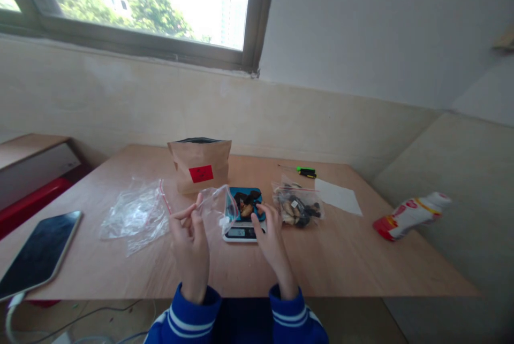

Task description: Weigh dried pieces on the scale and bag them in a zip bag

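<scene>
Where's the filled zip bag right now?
Head view: the filled zip bag lies on the table, just right of the scale, beside the right hand.

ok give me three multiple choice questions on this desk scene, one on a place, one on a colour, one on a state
1. Where is the phone lying?
A. at the table's left edge
B. on the scale
C. beside the bottle

2. What colour is the label on the brown paper bag?
A. green
B. red
C. white

3. What is the left hand doing?
A. lying flat on the table
B. pinching a clear plastic bag
C. gripping the bottle

Answers
1. A: the phone lies dark-screened near the left edge of the table.
2. B: a red patch sits on the bag's front.
3. B: its fingers hold up the clear plastic bag next to the scale, while the right hand touches the scale's side.
</scene>
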Tool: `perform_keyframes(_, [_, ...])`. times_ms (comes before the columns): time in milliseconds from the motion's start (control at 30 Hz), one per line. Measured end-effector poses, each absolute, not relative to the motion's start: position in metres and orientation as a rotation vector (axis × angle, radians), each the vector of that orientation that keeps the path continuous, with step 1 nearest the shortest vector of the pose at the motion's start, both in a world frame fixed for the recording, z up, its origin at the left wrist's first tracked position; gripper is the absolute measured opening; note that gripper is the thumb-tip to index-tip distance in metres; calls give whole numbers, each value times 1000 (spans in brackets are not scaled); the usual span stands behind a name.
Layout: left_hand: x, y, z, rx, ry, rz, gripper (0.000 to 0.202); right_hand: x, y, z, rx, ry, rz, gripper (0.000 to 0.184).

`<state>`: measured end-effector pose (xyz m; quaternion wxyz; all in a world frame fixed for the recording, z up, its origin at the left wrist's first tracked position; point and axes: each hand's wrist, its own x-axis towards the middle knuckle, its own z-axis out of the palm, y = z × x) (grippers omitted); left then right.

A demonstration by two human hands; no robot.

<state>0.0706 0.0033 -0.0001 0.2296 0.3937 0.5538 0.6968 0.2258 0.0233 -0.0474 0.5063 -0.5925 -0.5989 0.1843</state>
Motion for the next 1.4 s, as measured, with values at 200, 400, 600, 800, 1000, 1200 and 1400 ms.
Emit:
perform_keyframes(200, [68,22,-5,1107,1647,1793,13,230,67,-68,-1646,-1713,147,33])
perform_keyframes(400, [66,28,-2,1073,1656,1755,13,226,67,-74,-1664,-1632,99,23])
perform_keyframes(600, [64,28,-5,1069,1704,1717,14,226,64,-38,-1577,-1473,127,25])
perform_keyframes(800, [70,25,-4,1085,1760,1652,17,194,44,20,-1313,-1455,288,32])
perform_keyframes(1000, [68,23,2,1038,1742,1654,21,206,54,-2,-1324,-1572,209,33])
perform_keyframes(1200, [64,19,1,1058,1810,1616,21,250,78,-77,-1581,-1623,78,28])
perform_keyframes(1400, [63,20,-3,1047,1768,1618,21,253,82,-85,-1608,-1604,109,27])
